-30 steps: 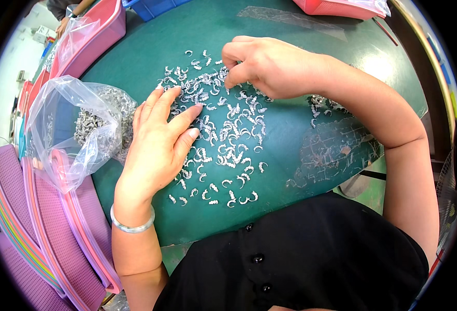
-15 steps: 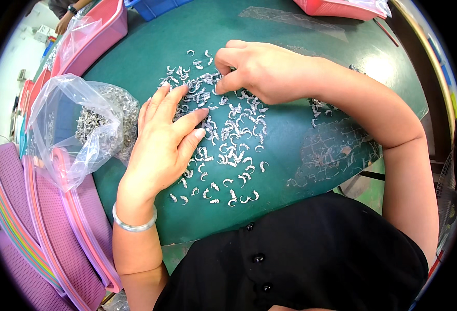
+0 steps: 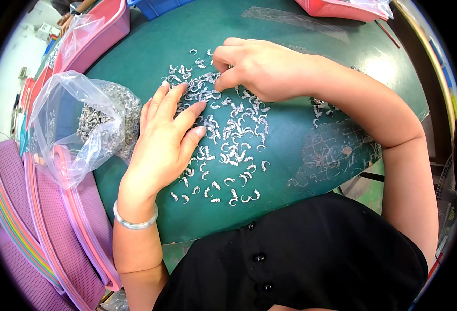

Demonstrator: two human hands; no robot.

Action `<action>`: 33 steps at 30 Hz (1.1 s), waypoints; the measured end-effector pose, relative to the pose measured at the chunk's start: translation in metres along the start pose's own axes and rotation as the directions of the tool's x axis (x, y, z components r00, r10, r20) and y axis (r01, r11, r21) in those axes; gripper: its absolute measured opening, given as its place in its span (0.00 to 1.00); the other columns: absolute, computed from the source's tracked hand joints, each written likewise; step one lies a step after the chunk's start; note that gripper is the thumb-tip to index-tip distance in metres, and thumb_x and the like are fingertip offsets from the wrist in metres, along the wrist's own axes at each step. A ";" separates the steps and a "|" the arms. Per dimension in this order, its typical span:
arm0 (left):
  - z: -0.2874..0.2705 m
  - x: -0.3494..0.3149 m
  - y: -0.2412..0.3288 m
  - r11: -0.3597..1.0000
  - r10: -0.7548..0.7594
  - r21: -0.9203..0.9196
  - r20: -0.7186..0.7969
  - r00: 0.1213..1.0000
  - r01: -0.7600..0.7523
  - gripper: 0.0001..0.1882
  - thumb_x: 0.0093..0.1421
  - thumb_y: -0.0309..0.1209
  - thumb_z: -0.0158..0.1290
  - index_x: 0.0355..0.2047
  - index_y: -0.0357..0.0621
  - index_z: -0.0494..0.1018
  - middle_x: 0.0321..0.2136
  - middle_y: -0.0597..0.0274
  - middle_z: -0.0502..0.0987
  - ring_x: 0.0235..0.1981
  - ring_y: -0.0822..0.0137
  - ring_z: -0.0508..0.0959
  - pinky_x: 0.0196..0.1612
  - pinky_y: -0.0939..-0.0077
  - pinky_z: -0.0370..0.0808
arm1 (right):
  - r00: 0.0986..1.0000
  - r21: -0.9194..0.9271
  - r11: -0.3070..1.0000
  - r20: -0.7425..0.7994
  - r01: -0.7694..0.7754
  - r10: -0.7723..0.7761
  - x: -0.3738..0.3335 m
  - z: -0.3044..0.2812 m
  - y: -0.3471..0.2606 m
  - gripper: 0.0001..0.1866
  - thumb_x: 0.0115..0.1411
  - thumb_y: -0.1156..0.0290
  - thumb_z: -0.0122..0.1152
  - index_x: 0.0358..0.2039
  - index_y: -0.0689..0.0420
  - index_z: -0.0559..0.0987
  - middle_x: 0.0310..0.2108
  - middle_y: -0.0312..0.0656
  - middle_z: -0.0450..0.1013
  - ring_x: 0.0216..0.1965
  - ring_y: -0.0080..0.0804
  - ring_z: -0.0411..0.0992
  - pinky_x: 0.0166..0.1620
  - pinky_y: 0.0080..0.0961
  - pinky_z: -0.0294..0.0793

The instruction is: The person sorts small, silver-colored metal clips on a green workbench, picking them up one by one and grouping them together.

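Observation:
Many small C-shaped silver metal pieces point(image 3: 233, 152) with beaded outlines lie scattered over the green tabletop point(image 3: 285, 145). My left hand point(image 3: 161, 137) rests on the left side of the spread, fingers stretched out and apart, their tips among the pieces. At the far side of the spread is my right hand point(image 3: 264, 70), its fingers curled down and thumb bent in toward the index finger. Whatever those fingertips hold is hidden behind the hand. Left of my left hand, a clear plastic bag point(image 3: 65, 111) lies open-mouthed, filled with more silver pieces.
Purple and pink perforated baskets point(image 3: 52, 217) are stacked at the lower left. A pink bin point(image 3: 101, 39) with plastic bags stands far left, a blue bin point(image 3: 158, 6) beyond it. A pink tray point(image 3: 337, 10) sits far right. Another person's hand point(image 3: 64, 19) shows at top left.
My right hand has shifted slightly left over the far pieces, its fingers still curled. My left hand has stayed nearly in place. The other person's hand at top left has moved a little.

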State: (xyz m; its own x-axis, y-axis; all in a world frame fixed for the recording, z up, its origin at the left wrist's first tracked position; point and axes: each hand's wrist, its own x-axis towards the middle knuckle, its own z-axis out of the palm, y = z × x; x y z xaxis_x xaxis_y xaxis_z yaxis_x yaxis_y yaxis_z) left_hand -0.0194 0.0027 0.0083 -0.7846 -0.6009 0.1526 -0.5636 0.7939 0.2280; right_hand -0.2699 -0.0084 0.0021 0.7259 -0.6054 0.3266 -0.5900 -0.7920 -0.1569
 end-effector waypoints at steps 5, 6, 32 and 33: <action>0.000 0.000 0.000 1.000 0.002 -0.001 -0.003 1.000 -0.002 0.18 0.57 0.31 0.51 0.49 0.44 0.71 0.58 0.47 0.61 0.62 0.43 0.55 0.62 0.53 0.53 | 1.000 -0.050 0.999 0.001 -0.017 0.017 0.000 -0.001 0.004 0.17 0.42 0.83 0.58 0.35 0.57 0.81 0.36 0.42 0.68 0.41 0.39 0.67 0.43 0.31 0.71; 0.000 0.000 0.000 1.000 0.003 -0.001 -0.005 1.000 -0.003 0.18 0.57 0.31 0.51 0.49 0.44 0.71 0.58 0.47 0.62 0.62 0.43 0.55 0.62 0.53 0.53 | 1.000 -0.033 0.999 -0.013 -0.009 0.008 0.000 -0.001 0.003 0.17 0.42 0.83 0.58 0.35 0.57 0.81 0.36 0.42 0.68 0.41 0.39 0.68 0.43 0.31 0.71; 0.000 0.000 -0.004 0.997 -0.008 -0.083 -0.057 0.998 0.003 0.15 0.58 0.28 0.50 0.46 0.41 0.72 0.57 0.46 0.63 0.62 0.43 0.56 0.62 0.55 0.54 | 1.000 0.006 1.000 0.016 0.010 -0.010 0.008 0.002 -0.004 0.21 0.41 0.84 0.56 0.38 0.55 0.81 0.37 0.42 0.68 0.42 0.40 0.67 0.45 0.31 0.70; 0.001 0.000 -0.004 0.998 -0.009 -0.063 -0.045 0.999 0.007 0.16 0.58 0.28 0.50 0.47 0.41 0.72 0.57 0.46 0.63 0.62 0.43 0.56 0.62 0.55 0.54 | 1.000 -0.003 1.000 0.019 0.016 -0.016 0.007 0.002 -0.005 0.21 0.41 0.84 0.56 0.38 0.55 0.81 0.37 0.42 0.68 0.42 0.40 0.67 0.44 0.31 0.71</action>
State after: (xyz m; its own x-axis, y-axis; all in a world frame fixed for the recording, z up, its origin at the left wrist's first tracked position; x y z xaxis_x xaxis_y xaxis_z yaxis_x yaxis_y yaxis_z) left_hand -0.0176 -0.0001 0.0068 -0.7670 -0.6118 0.1932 -0.5512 0.7825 0.2895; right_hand -0.2612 -0.0093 0.0031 0.7419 -0.5939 0.3114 -0.5792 -0.8015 -0.1486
